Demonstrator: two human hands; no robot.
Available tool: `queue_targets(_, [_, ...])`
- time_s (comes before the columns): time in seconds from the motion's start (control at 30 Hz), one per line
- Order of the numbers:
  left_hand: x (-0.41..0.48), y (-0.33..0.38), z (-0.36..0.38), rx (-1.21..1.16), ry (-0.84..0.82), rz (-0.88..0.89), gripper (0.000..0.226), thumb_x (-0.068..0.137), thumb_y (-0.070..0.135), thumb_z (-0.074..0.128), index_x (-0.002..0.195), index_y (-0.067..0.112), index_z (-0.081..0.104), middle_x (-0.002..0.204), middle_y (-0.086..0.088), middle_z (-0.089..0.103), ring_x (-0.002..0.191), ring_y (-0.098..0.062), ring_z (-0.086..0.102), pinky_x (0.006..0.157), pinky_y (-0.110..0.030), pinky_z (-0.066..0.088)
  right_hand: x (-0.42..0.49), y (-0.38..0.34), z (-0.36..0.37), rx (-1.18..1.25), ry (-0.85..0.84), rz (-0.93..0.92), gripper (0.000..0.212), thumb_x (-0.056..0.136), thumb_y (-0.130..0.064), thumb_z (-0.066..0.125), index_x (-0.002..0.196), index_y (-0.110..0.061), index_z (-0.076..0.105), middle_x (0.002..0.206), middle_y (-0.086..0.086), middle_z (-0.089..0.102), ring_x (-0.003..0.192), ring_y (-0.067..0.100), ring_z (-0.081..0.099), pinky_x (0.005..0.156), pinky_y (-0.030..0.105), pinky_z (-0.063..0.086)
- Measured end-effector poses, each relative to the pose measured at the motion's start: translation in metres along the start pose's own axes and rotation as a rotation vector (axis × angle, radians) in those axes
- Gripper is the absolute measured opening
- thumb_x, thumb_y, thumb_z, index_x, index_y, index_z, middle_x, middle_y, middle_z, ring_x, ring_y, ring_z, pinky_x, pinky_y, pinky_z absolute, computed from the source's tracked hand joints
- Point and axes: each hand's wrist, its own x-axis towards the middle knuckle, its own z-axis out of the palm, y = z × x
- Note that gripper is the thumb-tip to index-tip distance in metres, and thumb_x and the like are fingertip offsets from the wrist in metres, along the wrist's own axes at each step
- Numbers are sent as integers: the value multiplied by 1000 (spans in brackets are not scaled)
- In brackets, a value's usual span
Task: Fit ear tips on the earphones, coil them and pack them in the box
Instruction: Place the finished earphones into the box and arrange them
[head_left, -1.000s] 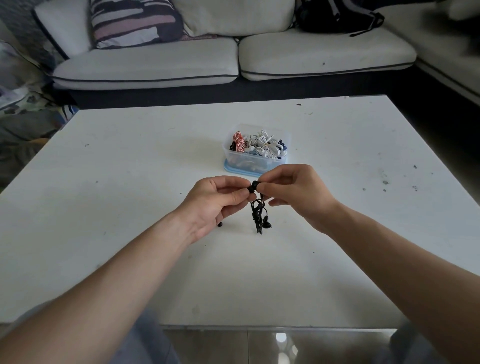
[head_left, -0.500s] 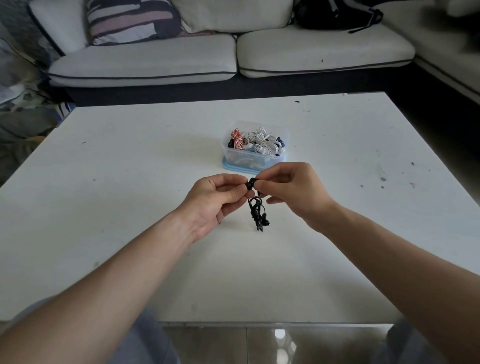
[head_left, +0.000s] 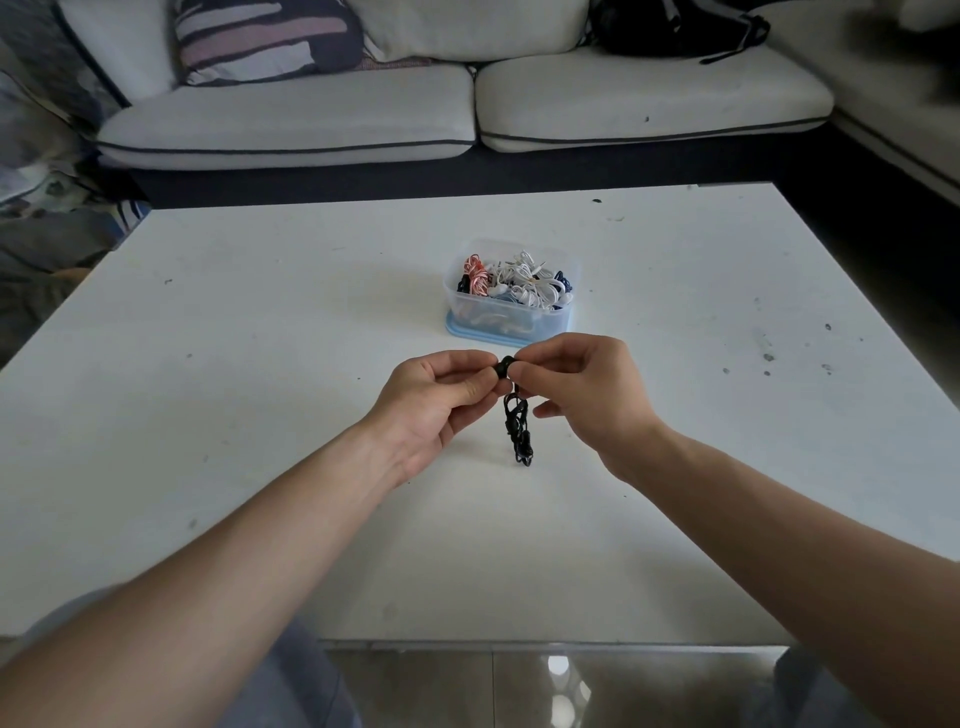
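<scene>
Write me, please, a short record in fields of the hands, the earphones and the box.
Left hand: pinches the small round black ear tip
Right hand: pinches the black wired earphones beside the tip
Cable: hangs bundled between the hands, end near the white table
Box: clear plastic box, beyond the hands, holds coiled white, red and dark earphones
Stage: black pair not yet packed

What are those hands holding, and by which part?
Black earphones, pinched at their top end by both the left hand and the right hand; the bundled cord hangs free below.
</scene>
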Motion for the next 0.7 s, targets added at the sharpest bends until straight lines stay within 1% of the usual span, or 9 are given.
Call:
queue_targets(0.1, [0,1,-1,-8,-3,-10,15,87,-10,60,89,4,67,82,-12,74,73,-16,74,65,-19,57,1,-1,-1,5,-24,16,4,83,-11,78,86,-11,74,80,8,76,74,13,71,62,26,54])
queue_targets(0.2, [0,3,-3,-12,-23,-29,17,87,-11,60,88,4,68,81,-11,74,73,-16,74,65,-19,58,4,-5,-7,4,-96,35,6,83,-10,78,88,-11,74,81,8,76,75,16,71,66,29,57])
queue_targets(0.33, [0,3,-2,-14,-38,-27,17,86,-11,60,88,5,68,80,-10,74,72,-16,74,67,-19,58,7,-9,-13,7,-159,37,5,83,-8,77,87,-10,74,82,8,75,76,16,71,68,30,55])
queue_targets(0.47, [0,2,0,-20,-16,-13,16,86,-10,60,89,4,67,78,-10,74,71,-15,74,66,-19,58,4,-6,-8,12,-97,23,5,83,-9,77,86,-10,74,82,10,76,75,17,71,67,30,56])
queue_targets(0.57, [0,1,2,-29,5,-8,15,87,-10,60,90,3,66,75,-9,74,70,-14,73,65,-18,57,0,-4,-3,28,-45,17,3,85,-10,76,85,-11,74,79,8,77,75,14,71,64,27,55])
queue_targets(0.7, [0,-1,2,-30,9,-15,15,87,-10,61,91,3,67,77,-9,75,71,-14,74,65,-18,57,-2,-1,1,11,0,24,2,85,-11,75,87,-12,74,79,5,77,77,13,72,62,25,55])
